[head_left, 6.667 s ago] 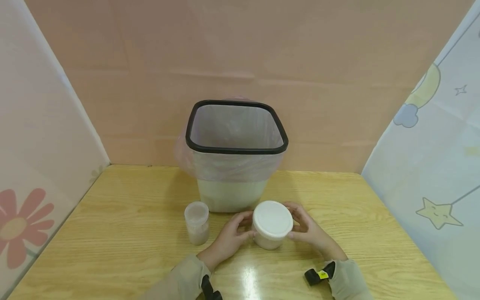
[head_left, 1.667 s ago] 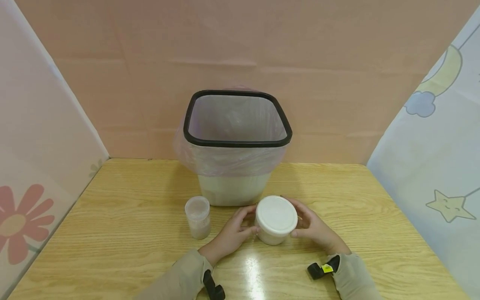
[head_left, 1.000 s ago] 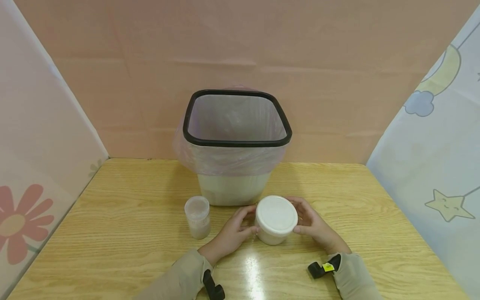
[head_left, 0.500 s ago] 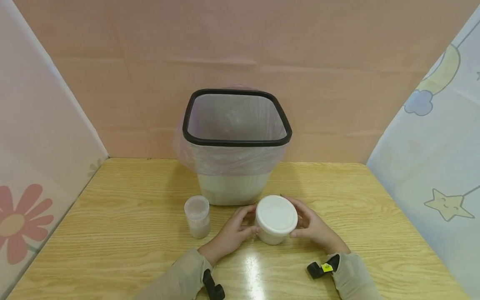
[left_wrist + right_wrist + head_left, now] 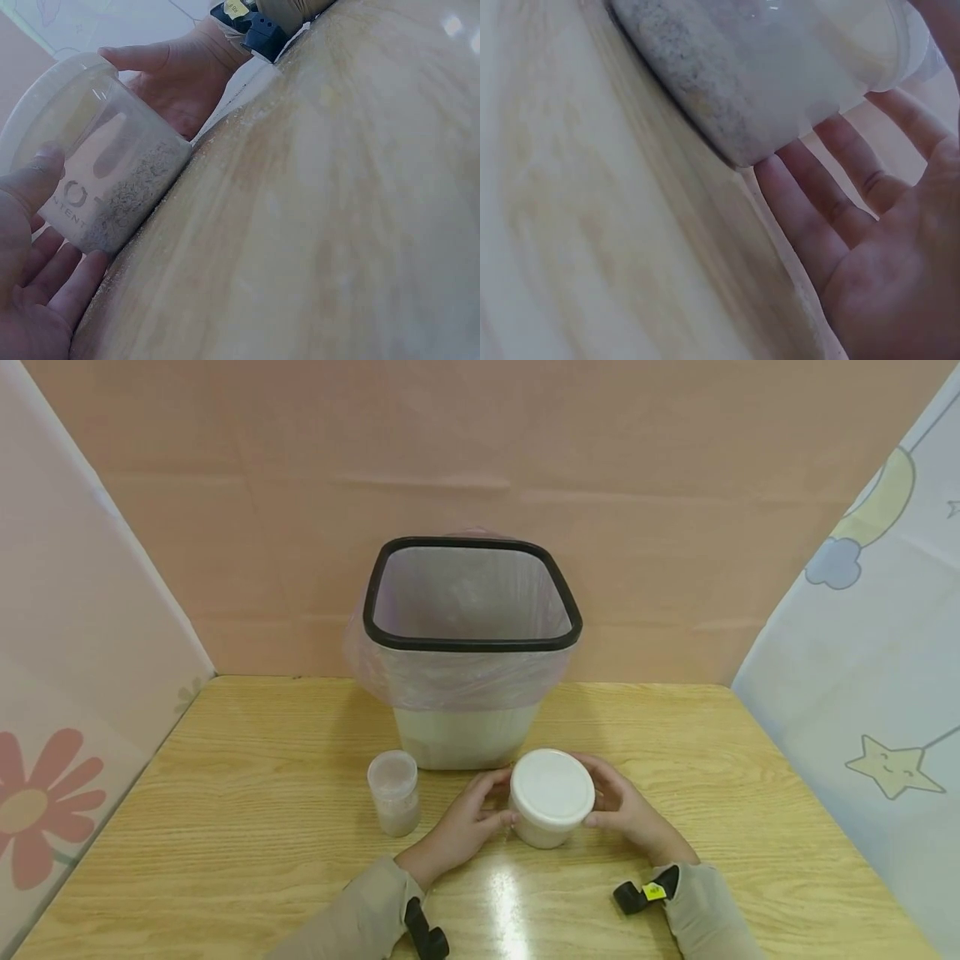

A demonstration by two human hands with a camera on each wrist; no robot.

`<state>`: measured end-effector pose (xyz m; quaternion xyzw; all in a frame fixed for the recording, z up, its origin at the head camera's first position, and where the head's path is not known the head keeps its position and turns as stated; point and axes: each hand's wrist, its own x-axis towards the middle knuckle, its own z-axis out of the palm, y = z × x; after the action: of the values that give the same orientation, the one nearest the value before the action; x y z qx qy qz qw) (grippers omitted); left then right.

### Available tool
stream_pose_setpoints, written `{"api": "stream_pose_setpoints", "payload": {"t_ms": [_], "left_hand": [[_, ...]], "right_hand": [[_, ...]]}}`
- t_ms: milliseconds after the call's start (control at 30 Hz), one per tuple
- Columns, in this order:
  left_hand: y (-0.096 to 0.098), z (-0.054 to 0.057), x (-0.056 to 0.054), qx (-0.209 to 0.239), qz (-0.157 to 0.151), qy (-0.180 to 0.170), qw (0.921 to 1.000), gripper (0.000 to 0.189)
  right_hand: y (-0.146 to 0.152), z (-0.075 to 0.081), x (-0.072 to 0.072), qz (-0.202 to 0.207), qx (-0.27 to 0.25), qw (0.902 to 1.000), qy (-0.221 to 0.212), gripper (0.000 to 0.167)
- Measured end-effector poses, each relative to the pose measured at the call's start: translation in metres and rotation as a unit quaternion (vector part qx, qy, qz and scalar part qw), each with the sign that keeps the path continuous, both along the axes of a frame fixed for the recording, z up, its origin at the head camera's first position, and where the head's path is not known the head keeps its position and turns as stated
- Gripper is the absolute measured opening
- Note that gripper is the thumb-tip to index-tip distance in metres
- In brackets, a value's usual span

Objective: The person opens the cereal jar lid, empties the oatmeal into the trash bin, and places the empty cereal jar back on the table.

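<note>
A round clear plastic tub [image 5: 551,797] with a white lid stands on the wooden table, between both hands. In the left wrist view, grey flaky material fills the lower part of the tub [image 5: 112,176], below printed letters. My left hand [image 5: 465,825] holds its left side, thumb on the wall and fingers around the base. From the right, my right hand [image 5: 633,814] curves around it, thumb by the lid rim; its fingertips touch the wall in the right wrist view. A small translucent cup [image 5: 395,797] with pale contents stands left of my left hand.
Behind the tub stands a white bin [image 5: 465,735] with a black rim [image 5: 472,645] and a translucent pinkish bag. A peach backdrop [image 5: 480,443] rises behind the table [image 5: 247,793]. Patterned side panels flank it, with a flower [image 5: 45,810] left and a star [image 5: 892,767] right.
My right thumb and fingers shift slightly against the tub from frame to frame. Tub, cup and left hand stay in place. The head view has tilted a little since the oldest frame.
</note>
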<state>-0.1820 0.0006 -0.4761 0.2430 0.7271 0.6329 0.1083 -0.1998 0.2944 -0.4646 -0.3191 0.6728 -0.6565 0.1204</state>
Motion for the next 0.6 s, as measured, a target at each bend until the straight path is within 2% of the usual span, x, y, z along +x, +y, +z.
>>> {"api": "stream_pose_setpoints", "payload": {"t_ms": [167, 600], "left_hand": [[0.0002, 0.0004, -0.0009, 0.001, -0.001, 0.000, 1.0000, 0.057], [0.0005, 0.0005, 0.0000, 0.003, 0.001, 0.003, 1.0000, 0.057]], "right_hand": [[0.0006, 0.0028, 0.0018, -0.009, 0.000, 0.9999, -0.010, 0.080], [0.0028, -0.0025, -0.0002, -0.012, -0.009, 0.9998, 0.009, 0.067]]}}
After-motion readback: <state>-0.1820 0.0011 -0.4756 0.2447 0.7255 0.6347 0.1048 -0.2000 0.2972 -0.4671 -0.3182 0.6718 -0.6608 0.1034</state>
